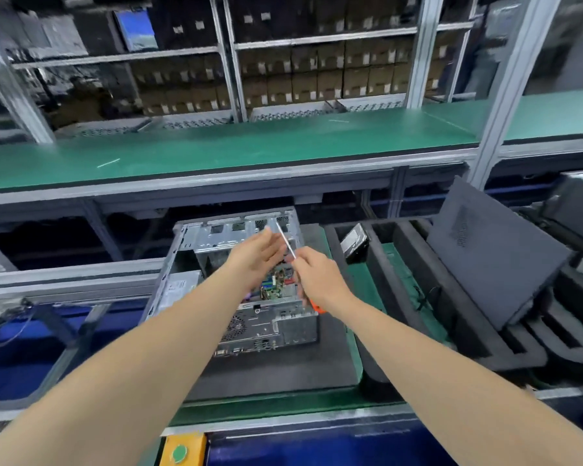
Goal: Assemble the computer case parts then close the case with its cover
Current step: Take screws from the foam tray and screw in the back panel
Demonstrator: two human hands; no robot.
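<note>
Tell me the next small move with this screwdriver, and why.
Likely lower the orange-handled, silver-shafted screwdriver, gripped by the right hand, into the open grey metal computer case, the open left hand steadying its shaft. The green motherboard lies exposed and the dark grey cover leans in the black foam tray, so closing looks premature.

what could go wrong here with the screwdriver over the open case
1. The orange-handled screwdriver, gripped by the right hand, has its thin shaft close beside the open left hand; it might jab the fingers.
2. It hangs over the open silver metal computer case; a slip could gouge the exposed green circuit board.
</note>
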